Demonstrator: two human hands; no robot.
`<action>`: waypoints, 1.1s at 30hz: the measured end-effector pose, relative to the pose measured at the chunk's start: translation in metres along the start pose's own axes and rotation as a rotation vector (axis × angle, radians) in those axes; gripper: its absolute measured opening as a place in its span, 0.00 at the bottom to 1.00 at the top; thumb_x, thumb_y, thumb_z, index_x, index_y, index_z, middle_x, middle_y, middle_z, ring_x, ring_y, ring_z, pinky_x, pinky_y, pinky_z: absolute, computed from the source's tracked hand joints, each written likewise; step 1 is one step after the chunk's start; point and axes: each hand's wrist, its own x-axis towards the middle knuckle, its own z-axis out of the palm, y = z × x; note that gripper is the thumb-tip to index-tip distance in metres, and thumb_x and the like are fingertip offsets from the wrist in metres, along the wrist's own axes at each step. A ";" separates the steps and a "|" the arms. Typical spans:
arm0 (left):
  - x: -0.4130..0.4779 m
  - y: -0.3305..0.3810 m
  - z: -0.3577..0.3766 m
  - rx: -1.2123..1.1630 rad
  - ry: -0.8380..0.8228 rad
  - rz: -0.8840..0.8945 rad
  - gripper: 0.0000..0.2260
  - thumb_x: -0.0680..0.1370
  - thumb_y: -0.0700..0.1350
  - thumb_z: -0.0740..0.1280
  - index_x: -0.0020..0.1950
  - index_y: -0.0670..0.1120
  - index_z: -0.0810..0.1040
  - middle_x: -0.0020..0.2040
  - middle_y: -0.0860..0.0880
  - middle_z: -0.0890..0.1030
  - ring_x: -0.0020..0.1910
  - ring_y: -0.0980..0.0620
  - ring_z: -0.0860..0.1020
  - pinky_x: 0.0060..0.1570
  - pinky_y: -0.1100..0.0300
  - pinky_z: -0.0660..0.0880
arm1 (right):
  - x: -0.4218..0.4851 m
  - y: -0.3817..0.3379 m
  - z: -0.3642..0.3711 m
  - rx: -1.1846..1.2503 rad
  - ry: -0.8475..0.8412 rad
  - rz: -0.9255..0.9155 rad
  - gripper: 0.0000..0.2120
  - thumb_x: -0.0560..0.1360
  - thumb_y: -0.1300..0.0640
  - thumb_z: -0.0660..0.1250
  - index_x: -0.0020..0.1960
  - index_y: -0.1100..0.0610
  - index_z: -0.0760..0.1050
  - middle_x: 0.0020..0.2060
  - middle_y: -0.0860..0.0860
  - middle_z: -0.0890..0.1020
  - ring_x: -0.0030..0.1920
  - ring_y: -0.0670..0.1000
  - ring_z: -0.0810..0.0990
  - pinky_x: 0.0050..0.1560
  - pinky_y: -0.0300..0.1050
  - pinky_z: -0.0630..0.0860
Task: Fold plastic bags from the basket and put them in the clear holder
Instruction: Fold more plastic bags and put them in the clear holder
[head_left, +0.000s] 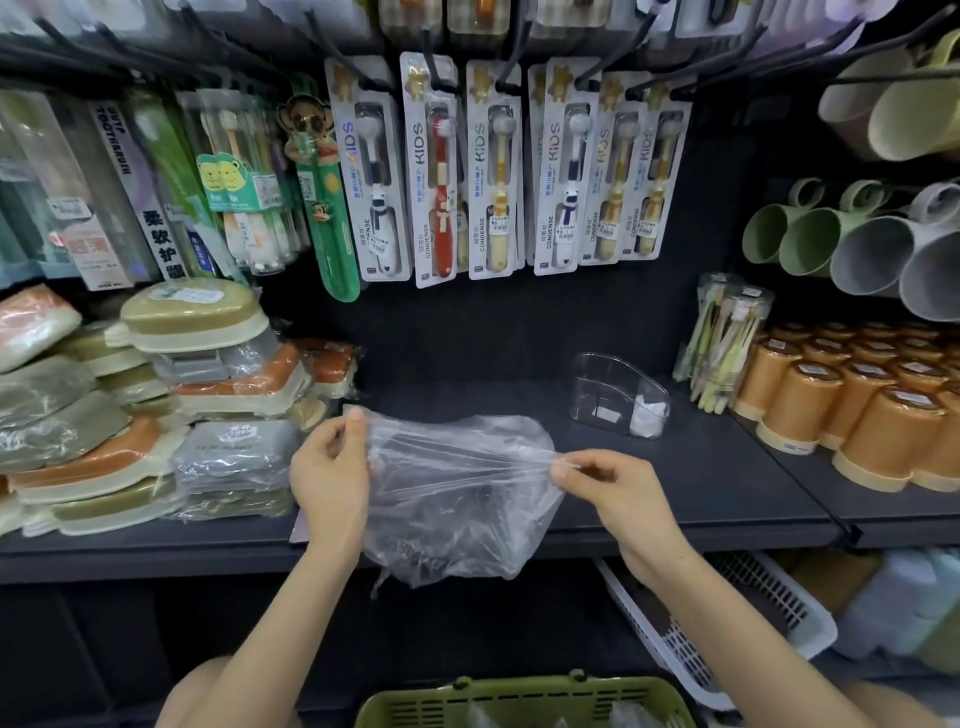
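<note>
Clear crinkled plastic bag hangs stretched over the dark shelf's near edge, left grip pinching its upper left corner, right grip pinching its right edge. Folding looks barely begun. The clear plastic holder, far right, contains something white, and the near green slotted basket holds more bags.

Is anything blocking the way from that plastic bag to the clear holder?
Nothing visible does. The left hand and right hand pinch the plastic bag; only bare shelf lies between it and the clear holder, which stands behind and to the right, its top open.
</note>
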 end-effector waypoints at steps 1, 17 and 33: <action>-0.002 0.000 -0.001 -0.005 -0.006 -0.023 0.18 0.80 0.53 0.64 0.36 0.42 0.75 0.29 0.45 0.71 0.32 0.47 0.69 0.38 0.53 0.69 | 0.000 -0.003 -0.002 0.026 0.002 -0.004 0.03 0.72 0.62 0.73 0.45 0.57 0.84 0.42 0.48 0.86 0.46 0.43 0.83 0.48 0.36 0.76; -0.044 0.056 0.015 0.284 -0.600 0.428 0.18 0.75 0.62 0.61 0.55 0.52 0.79 0.51 0.59 0.80 0.52 0.61 0.77 0.54 0.63 0.71 | -0.012 -0.063 0.016 -0.208 -0.166 -0.287 0.06 0.74 0.63 0.71 0.44 0.54 0.85 0.38 0.46 0.86 0.40 0.43 0.83 0.45 0.36 0.79; -0.040 0.033 0.026 -0.223 -0.360 -0.043 0.06 0.79 0.42 0.66 0.47 0.40 0.77 0.41 0.42 0.77 0.41 0.48 0.74 0.44 0.50 0.72 | -0.033 0.001 -0.022 -0.243 -0.165 -0.307 0.11 0.68 0.50 0.66 0.49 0.41 0.79 0.56 0.35 0.76 0.63 0.41 0.71 0.61 0.37 0.64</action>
